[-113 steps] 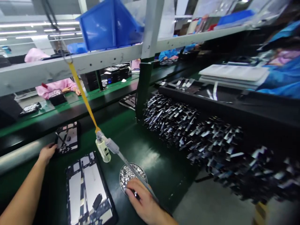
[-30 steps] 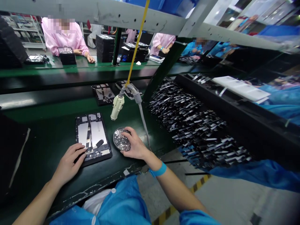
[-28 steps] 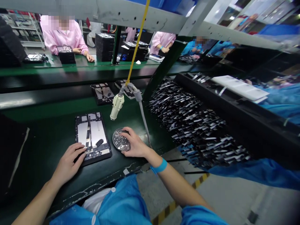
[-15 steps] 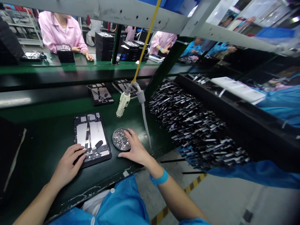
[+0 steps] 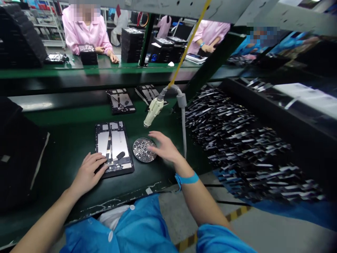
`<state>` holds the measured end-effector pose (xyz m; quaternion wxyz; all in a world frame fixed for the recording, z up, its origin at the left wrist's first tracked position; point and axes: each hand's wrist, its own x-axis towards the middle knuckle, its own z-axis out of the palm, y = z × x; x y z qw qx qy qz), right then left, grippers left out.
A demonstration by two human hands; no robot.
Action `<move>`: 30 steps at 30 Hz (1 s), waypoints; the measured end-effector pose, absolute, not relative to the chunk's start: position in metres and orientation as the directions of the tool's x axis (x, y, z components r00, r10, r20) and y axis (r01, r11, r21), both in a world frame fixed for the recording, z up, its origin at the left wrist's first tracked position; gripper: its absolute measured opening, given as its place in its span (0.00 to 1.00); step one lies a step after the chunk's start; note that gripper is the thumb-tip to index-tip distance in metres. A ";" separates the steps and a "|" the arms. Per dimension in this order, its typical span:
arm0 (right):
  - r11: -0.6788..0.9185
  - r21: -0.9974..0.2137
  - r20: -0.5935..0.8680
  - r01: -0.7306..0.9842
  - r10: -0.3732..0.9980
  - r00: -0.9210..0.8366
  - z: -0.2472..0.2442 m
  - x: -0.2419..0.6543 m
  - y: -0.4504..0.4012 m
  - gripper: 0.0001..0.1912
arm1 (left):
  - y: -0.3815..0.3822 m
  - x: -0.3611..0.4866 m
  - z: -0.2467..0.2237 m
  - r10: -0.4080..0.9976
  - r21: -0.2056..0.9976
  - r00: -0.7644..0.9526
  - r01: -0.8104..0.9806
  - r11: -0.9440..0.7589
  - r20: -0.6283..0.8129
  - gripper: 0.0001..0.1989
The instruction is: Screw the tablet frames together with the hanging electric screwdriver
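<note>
My left hand (image 5: 91, 172) lies at the lower left edge of an opened tablet (image 5: 119, 138). Its fingers are stretched, with the fingertips resting on the inner parts and the thumb apart from them. A small black piece (image 5: 120, 155) sits on the tablet's lower half. To the right is a round dish (image 5: 142, 149) with a dotted, perforated-looking surface and tiny shiny bits. Over the dish's right rim my right hand (image 5: 165, 147) is spread, slightly blurred, and no held thing shows. Above the dish hangs a cream-coloured electric screwdriver (image 5: 153, 111).
Two more opened tablets, one nearer (image 5: 122, 101) and one partly behind the screwdriver (image 5: 149, 94), lie at the back. A dense heap of dark and silver strips (image 5: 244, 144) fills the right. A black box-like shape (image 5: 21, 151) stands left. Co-workers in pink (image 5: 86, 35) sit across the bench.
The view has shifted, so the bench things appear farther right and a little higher. My right hand has drawn slightly back from the dish, its fingers still spread. My left hand stays on the tablet.
</note>
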<state>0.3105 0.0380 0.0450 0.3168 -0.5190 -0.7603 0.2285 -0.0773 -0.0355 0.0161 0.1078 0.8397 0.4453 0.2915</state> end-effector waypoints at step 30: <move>0.378 -0.926 0.370 -0.021 0.916 0.152 0.098 0.237 0.091 0.22 | -0.054 -0.038 0.043 0.731 0.244 0.603 0.693 -0.678 0.320 0.12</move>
